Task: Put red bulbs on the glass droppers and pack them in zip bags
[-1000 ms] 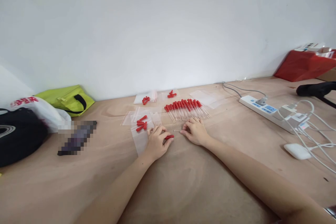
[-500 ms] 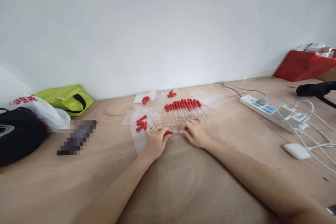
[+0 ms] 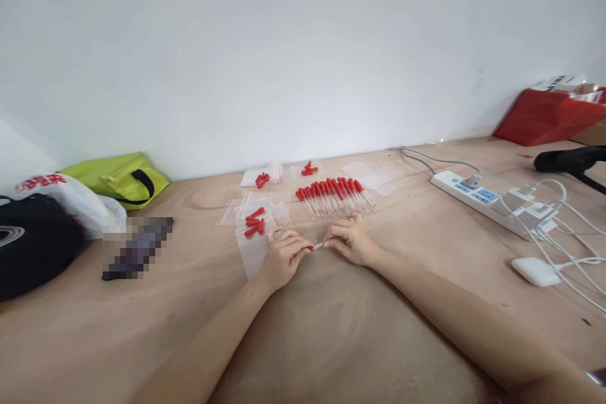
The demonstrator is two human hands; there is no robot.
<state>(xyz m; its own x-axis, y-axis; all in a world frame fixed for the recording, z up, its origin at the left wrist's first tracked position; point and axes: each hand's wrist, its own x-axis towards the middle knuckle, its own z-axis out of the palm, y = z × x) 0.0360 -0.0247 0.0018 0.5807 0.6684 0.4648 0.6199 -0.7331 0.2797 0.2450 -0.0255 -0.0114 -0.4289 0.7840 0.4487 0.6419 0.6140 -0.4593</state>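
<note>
My left hand (image 3: 283, 257) pinches a red rubber dropper bulb (image 3: 310, 248), and only its end shows past the fingertips. Opposite it, my right hand (image 3: 349, 240) is closed on a thin clear glass dropper tube (image 3: 319, 245), whose end meets or nearly meets the bulb. Behind the hands lies a row of droppers (image 3: 331, 188) with red bulbs and clear tubes. Loose red bulbs (image 3: 254, 222) rest on a clear plastic bag (image 3: 246, 249) left of my left hand. Several bare tubes (image 3: 285, 219) lie just behind that hand.
More red bulbs (image 3: 262, 180) lie on bags near the wall. On the right are a white power strip (image 3: 478, 196), tangled white cables and a charger (image 3: 536, 271). A pixelated dark object (image 3: 139, 249), a lime bag (image 3: 118, 178) and a black bag (image 3: 38, 246) occupy the left.
My hands have come slightly closer together. Less of the red bulb and of the clear tube shows between them, and the tube now tilts a little. The row of droppers has not moved.
</note>
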